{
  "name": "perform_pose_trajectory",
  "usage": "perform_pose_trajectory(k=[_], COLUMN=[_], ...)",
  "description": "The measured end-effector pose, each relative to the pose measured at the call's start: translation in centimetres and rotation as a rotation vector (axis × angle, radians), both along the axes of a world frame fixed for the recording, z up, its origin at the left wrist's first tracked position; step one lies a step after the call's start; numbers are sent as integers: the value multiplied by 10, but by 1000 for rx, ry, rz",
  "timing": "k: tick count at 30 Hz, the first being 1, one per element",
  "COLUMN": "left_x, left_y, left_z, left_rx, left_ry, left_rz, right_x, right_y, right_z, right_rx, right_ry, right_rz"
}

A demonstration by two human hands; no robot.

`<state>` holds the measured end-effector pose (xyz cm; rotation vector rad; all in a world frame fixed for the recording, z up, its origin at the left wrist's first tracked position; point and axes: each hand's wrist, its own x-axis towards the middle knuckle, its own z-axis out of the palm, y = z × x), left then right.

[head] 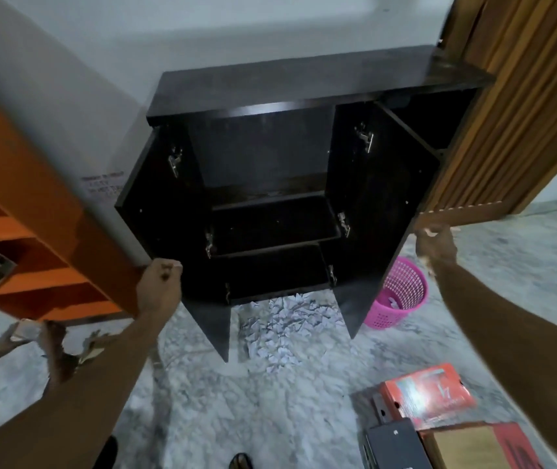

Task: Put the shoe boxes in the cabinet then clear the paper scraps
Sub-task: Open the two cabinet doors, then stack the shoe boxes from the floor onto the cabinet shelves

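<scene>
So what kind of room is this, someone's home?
Probably a room in a home: a dark cabinet against the wall, an orange shelf unit, a pink waste basket on the marble-like floor.

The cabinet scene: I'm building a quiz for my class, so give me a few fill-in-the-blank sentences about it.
1. Both doors of the dark cabinet are ____.
2. The paper scraps lie on the ____ in front of it.
3. The basket right of the cabinet is ____ in colour.
4. The left hand and right hand each grip a door ____.

Missing words: open; floor; pink; edge
</scene>
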<state>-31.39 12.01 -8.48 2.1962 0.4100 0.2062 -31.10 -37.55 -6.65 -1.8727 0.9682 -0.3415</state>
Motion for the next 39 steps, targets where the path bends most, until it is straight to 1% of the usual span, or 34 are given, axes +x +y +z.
perform_pose_trajectory(k=[2,3,8,13,16,20,21,24,26,28,30,32,34,37,39], left_x=[-5,-4,7,35,54,77,83,96,100,95,81,65,49,25,13], left_y=[-20,-29,-85,-131,-156,-178,-183,-201,-214,-227,-243,-257,-269,-287,-297], left_z=[-9,-14,-27,-41,-52,-68,-72,-88,-105,-121,-136,-158,-184,-232,-278], left_rx=[13,15,-53,-62,-60,-23,-4,50,106,164,192,209,238,281,276], left_ry=[28,45,129,173,200,268,278,317,362,385,411,465,517,572,602], left_rz=[-90,-121,-343,-568,-679,-876,-925,-1056,-1152,-1240,-1315,-1382,-1450,-1535,-1581], right_x=[-20,-32,-75,-108,-123,-141,-148,-181,-207,-223,-249,-279,-308,-349,-368], right_y=[3,4,5,11,16,32,36,36,52,86,102,113,123,133,137], right_z=[-11,-15,-46,-77,-94,-109,-119,-176,-191,-159,-167,-195,-227,-277,-314], right_rx=[31,35,66,70,106,143,152,140,179,216,250,270,297,322,315], right_ry=[43,30,56,89,89,95,92,104,132,209,251,322,352,382,406], right_rz=[1,5,9,-63,-148,-308,-343,-489,-581,-644,-715,-754,-833,-907,-910])
